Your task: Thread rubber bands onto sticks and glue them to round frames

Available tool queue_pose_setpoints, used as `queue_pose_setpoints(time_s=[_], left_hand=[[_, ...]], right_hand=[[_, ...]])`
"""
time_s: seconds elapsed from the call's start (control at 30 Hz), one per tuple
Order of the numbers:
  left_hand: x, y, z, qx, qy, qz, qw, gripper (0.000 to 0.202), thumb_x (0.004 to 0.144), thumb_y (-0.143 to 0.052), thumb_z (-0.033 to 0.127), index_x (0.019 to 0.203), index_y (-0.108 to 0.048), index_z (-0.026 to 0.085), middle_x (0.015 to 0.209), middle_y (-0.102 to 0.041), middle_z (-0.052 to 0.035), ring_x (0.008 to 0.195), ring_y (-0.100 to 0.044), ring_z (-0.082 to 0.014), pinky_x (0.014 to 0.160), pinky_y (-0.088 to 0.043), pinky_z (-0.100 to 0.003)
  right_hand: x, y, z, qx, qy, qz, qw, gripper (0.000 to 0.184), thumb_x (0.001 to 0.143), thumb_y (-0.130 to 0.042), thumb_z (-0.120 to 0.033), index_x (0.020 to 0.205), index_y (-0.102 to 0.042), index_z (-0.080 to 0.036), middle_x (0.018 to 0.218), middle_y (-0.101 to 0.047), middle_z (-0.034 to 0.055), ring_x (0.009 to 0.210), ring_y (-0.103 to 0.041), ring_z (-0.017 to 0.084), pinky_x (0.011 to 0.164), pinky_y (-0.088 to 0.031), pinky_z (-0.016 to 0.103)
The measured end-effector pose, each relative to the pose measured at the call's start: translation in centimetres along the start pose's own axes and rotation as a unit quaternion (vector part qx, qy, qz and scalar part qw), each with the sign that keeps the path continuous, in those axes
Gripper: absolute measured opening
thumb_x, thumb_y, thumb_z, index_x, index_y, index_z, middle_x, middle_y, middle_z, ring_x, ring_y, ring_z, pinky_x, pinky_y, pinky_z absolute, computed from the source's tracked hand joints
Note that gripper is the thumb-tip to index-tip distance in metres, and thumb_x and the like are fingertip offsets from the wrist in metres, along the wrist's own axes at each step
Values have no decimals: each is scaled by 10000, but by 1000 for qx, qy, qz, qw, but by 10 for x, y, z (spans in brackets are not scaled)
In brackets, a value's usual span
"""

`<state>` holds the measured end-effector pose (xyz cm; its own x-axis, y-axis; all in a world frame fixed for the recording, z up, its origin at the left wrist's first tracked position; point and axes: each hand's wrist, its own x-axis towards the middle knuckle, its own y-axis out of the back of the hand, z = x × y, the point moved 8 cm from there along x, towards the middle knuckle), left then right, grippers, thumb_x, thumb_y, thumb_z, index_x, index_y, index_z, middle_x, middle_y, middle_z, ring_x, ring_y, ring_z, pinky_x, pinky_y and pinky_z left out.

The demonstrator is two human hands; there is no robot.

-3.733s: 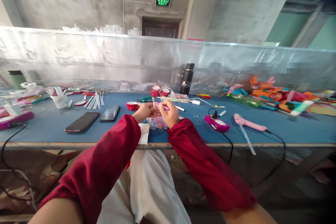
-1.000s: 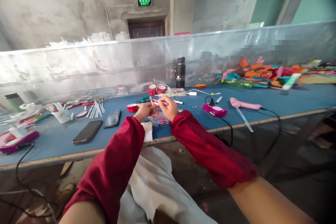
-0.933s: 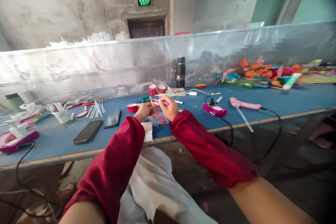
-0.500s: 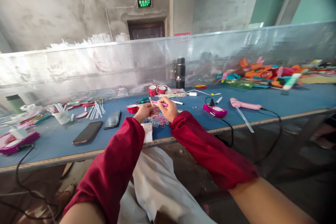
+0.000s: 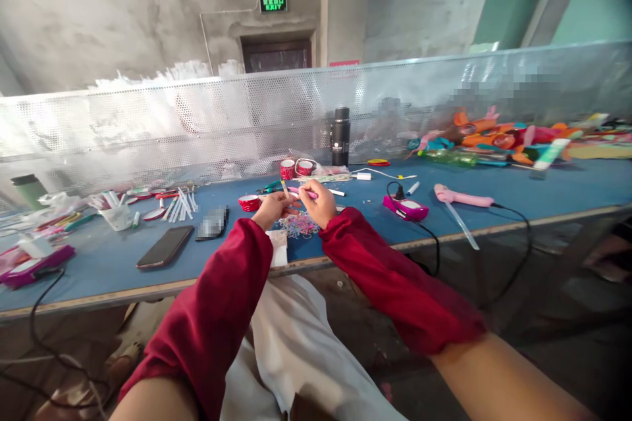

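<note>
Both my hands meet above the blue table [image 5: 99, 263], over a small heap of coloured rubber bands [image 5: 297, 226]. My left hand [image 5: 270, 207] is closed in a pinch on a thin yellowish stick [image 5: 285, 189] that points upward. My right hand [image 5: 320, 200] is closed around a pink pen-like tool [image 5: 302, 191] whose tip points left toward the stick. Both arms wear dark red sleeves. What passes between the two tips is too small to see.
A black phone [image 5: 164, 246] lies to the left, with red tape rolls [image 5: 248, 202], a black flask [image 5: 340, 136], a cup of white sticks [image 5: 117, 216], a magenta device with cable [image 5: 405, 207] and a pink glue gun [image 5: 461, 197]. Colourful toys [image 5: 494, 138] pile up far right by a perforated metal screen [image 5: 197, 125].
The hands keep the same hold on stick and pink tool, with only slight finger movement. Since the earliest frame the view has tilted and swung left.
</note>
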<state>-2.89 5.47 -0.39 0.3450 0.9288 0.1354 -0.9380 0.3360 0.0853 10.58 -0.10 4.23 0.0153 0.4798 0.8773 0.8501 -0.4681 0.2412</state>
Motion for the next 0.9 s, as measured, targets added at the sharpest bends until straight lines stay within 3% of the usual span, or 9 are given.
queue_pose_setpoints(time_s=[0.13, 0.3, 0.5, 0.9], left_hand=[[1, 1, -1, -4, -5, 1, 1000, 135, 916, -639, 228, 980, -675, 114, 923, -755, -104, 608, -690, -102, 453, -362, -157], [1, 1, -1, -2, -2, 4, 1000, 158, 916, -634, 217, 1026, -678, 113, 947, -757, -109, 592, -681, -98, 460, -371, -165], [1, -1, 0, -2, -8, -3, 1000, 194, 901, -662, 252, 1032, -692, 112, 951, -759, -113, 598, -682, -99, 456, -361, -163], [-1, 1, 2, -5, -7, 6, 1000, 237, 879, -701, 285, 1043, -698, 114, 929, -756, -113, 580, -674, -97, 447, -366, -158]], right_hand=[[-1, -5, 1, 16, -6, -25, 1000, 208, 938, -533, -399, 822, -601, -240, 754, -679, 19, 697, -612, 181, 673, -459, 290], [0, 0, 1, 1, -8, 0, 1000, 211, 934, -527, -388, 808, -606, -238, 745, -672, 19, 680, -599, 177, 668, -450, 292], [-1, -4, -1, 8, -12, -20, 1000, 224, 928, -531, -416, 812, -617, -245, 728, -654, 21, 704, -607, 189, 675, -467, 293], [0, -1, -1, -3, -5, -2, 1000, 231, 940, -512, -403, 798, -588, -237, 743, -657, 19, 674, -587, 172, 657, -442, 287]])
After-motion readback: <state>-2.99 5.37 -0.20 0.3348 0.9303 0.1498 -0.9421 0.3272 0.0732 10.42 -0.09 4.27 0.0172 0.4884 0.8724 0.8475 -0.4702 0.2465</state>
